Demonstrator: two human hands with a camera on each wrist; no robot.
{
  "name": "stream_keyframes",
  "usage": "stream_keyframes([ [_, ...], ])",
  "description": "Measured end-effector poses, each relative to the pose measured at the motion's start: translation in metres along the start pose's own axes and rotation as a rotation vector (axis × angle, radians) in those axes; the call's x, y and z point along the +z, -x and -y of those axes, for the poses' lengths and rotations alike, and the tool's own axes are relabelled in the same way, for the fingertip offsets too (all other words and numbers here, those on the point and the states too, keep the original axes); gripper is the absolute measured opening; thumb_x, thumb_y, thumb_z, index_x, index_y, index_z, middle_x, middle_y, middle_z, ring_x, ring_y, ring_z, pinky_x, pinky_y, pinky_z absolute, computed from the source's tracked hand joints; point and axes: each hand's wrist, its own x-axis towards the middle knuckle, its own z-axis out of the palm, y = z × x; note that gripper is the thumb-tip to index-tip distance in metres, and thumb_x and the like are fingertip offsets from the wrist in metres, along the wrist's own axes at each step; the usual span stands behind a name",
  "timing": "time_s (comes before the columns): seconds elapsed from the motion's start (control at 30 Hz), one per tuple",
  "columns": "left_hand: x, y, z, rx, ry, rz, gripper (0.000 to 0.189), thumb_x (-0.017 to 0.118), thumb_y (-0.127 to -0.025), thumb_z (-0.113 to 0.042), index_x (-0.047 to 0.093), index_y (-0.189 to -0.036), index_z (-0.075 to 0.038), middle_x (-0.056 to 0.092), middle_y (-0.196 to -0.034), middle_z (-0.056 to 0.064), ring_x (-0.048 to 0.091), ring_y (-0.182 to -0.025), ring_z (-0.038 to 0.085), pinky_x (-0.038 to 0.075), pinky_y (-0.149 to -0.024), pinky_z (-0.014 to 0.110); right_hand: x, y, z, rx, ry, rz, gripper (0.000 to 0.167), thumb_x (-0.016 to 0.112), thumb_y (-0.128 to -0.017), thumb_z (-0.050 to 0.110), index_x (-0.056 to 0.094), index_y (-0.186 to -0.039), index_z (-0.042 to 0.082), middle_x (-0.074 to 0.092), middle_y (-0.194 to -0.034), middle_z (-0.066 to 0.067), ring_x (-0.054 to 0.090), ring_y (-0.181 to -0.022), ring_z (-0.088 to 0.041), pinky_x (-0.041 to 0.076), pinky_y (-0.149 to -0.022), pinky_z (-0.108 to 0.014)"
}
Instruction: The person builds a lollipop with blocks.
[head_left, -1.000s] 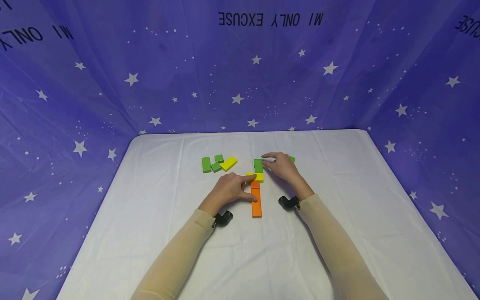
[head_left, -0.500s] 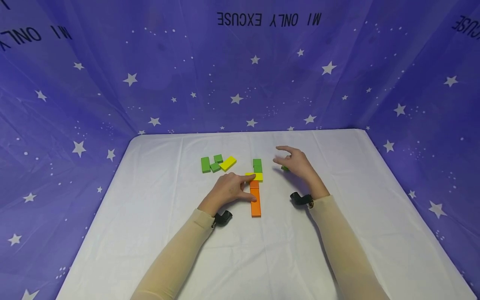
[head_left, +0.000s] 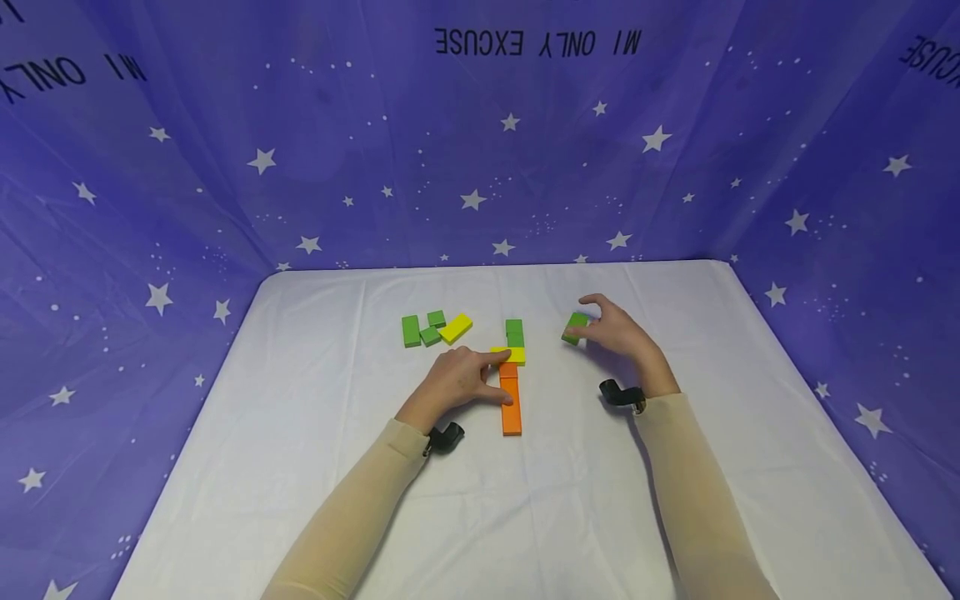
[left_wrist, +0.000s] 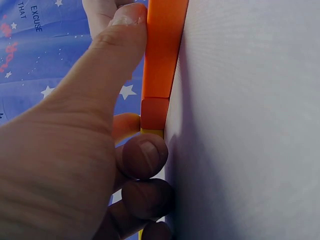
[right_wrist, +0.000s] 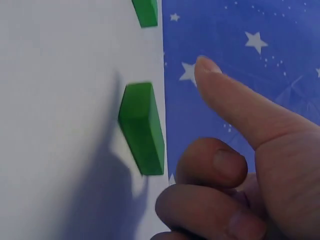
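Note:
A row of flat blocks runs away from the person in the head view: a long orange block (head_left: 512,419), a small orange block (head_left: 508,371), a crosswise yellow block (head_left: 518,357) and two small green blocks (head_left: 514,332). My left hand (head_left: 459,375) rests on this row, its thumb on the long orange block and its index finger on the yellow one; its other fingers curl loosely beside the row in the left wrist view. To the right, my right hand (head_left: 622,332) hovers at a green rectangular block (right_wrist: 142,130), thumb and index finger spread apart, apparently without touching it.
Left of the row lies a loose group: a green rectangular block (head_left: 411,331), two small green blocks (head_left: 430,336) and a tilted yellow block (head_left: 456,329). A white cloth (head_left: 375,517) covers the table. A purple starry curtain (head_left: 390,150) stands behind.
My right hand has left the small green blocks at the row's far end and moved right to the loose green block. The left hand has stayed where it was.

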Motion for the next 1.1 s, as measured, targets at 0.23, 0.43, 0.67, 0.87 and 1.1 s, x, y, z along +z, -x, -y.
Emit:
stream_keyframes([
  [0.23, 0.0, 0.0, 0.0, 0.001, 0.006, -0.003, 0.085, 0.078, -0.064, -0.07, 0.061, -0.137, -0.029, 0.037, -0.058, -0.004, 0.031, -0.051, 0.012, 0.023, -0.051, 0.029, -0.003, -0.001, -0.012, 0.026, 0.051, 0.036, 0.085, 0.08, -0.079, 0.046, 0.037, -0.141, 0.007, 0.051, -0.127, -0.02, 0.048, -0.11, -0.034, 0.039, -0.093, -0.05],
  [0.43, 0.0, 0.0, 0.001, -0.001, 0.009, 0.003, 0.086, 0.078, -0.064, -0.07, 0.06, -0.138, -0.029, 0.037, -0.058, -0.004, 0.031, -0.052, 0.012, 0.023, -0.051, 0.029, 0.0, 0.001, -0.013, 0.048, 0.08, 0.059, 0.085, 0.082, -0.078, 0.044, 0.037, -0.138, 0.004, 0.055, -0.109, -0.017, 0.051, -0.097, -0.031, 0.042, -0.08, -0.041],
  [0.67, 0.001, 0.0, 0.001, -0.001, 0.0, 0.001, 0.085, 0.078, -0.064, -0.07, 0.061, -0.138, -0.03, 0.035, -0.057, -0.005, 0.03, -0.052, 0.011, 0.022, -0.05, 0.029, 0.003, -0.002, -0.015, 0.046, 0.105, 0.051, 0.079, 0.081, -0.079, 0.039, 0.04, -0.135, 0.004, 0.055, -0.117, -0.018, 0.049, -0.101, -0.033, 0.041, -0.088, -0.046],
  [0.87, 0.001, 0.0, 0.001, 0.003, -0.011, -0.005, 0.085, 0.078, -0.064, -0.071, 0.061, -0.137, -0.03, 0.034, -0.056, -0.006, 0.029, -0.051, 0.011, 0.022, -0.05, 0.029, 0.003, -0.001, -0.014, -0.001, 0.107, 0.018, 0.069, 0.083, -0.078, 0.033, 0.048, -0.132, 0.008, 0.053, -0.129, -0.02, 0.047, -0.111, -0.034, 0.036, -0.099, -0.053],
  [1.1, 0.002, -0.001, 0.002, 0.008, -0.007, -0.005, 0.086, 0.077, -0.064, -0.071, 0.061, -0.137, -0.03, 0.038, -0.057, -0.006, 0.031, -0.051, 0.01, 0.023, -0.05, 0.028, 0.005, -0.002, -0.008, -0.081, 0.11, -0.012, 0.066, 0.082, -0.078, 0.032, 0.054, -0.134, 0.011, 0.057, -0.095, -0.013, 0.05, -0.086, -0.027, 0.041, -0.076, -0.043],
])
